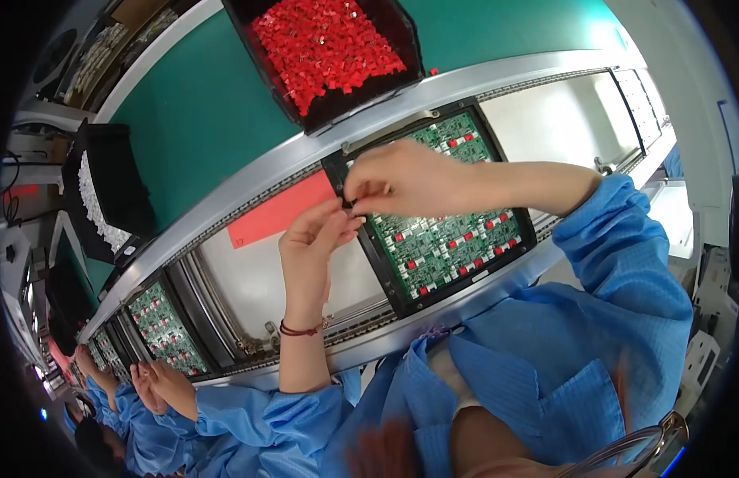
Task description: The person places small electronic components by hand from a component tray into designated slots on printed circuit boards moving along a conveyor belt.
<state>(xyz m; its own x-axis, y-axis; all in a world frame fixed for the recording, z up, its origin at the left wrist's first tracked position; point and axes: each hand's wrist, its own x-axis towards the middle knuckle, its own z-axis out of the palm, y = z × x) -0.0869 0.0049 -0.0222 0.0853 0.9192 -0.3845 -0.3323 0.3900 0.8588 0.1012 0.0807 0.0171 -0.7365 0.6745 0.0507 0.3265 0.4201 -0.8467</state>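
Note:
My left hand and my right hand meet over the left edge of a black frame. Their fingertips are pinched together around something tiny that I cannot make out. In the frame lies a green circuit board panel with rows of small white and red connectors. My right hand and forearm hide part of its upper area. A pinkish-red card lies on the conveyor, to the left of the frame and just behind my left hand.
Beyond the conveyor's metal rail, a black bin of small red parts stands on a green surface. Another black bin holds white parts. Further left, a co-worker's hands are beside another framed board.

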